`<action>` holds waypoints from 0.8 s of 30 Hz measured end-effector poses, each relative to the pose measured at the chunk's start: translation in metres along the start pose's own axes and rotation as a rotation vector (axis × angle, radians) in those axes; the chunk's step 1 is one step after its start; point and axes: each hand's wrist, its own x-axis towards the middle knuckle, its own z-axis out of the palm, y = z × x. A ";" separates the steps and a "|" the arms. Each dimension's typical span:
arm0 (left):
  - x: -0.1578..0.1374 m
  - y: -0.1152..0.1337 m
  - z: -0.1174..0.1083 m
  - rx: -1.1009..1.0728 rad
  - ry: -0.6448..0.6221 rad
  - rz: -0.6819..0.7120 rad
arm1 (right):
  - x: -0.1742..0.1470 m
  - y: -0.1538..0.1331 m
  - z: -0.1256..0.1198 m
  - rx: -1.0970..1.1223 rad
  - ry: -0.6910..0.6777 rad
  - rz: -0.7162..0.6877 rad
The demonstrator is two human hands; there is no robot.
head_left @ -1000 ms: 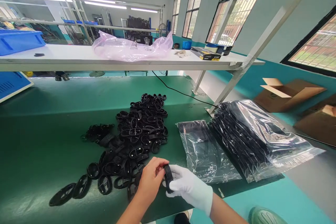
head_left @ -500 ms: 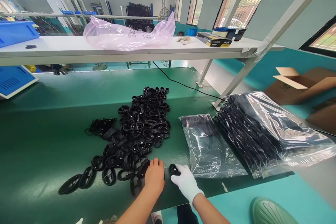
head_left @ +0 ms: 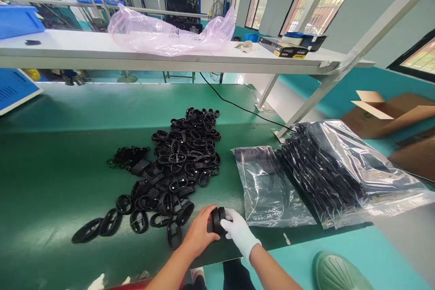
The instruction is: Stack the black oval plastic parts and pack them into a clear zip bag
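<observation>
My bare left hand and my white-gloved right hand hold a small stack of black oval loops between them, just above the near edge of the green table. The fingers of the left hand curve round its left side, and the gloved fingers press on its right. Left of my hands lies a large pile of similar black loops, with several single ones spread toward the near left. Whether the loops are coiled cord or solid bands I cannot tell.
Flat clear plastic bags lie right of my hands, beside a thick stack of bagged black items. A white shelf spans the back, bearing pink plastic film. An open cardboard box stands at right. A black cable crosses the table.
My left hand has moved from the edge of the pile toward the right and met the gloved hand. The loops now form one stack held between both hands.
</observation>
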 end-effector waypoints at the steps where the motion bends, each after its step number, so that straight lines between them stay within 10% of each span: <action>1: -0.001 -0.001 -0.001 -0.017 -0.006 -0.006 | -0.001 0.000 0.001 0.003 0.005 -0.003; 24: -0.003 0.007 -0.013 0.259 -0.055 0.074 | 0.001 -0.007 0.007 -0.021 0.121 -0.025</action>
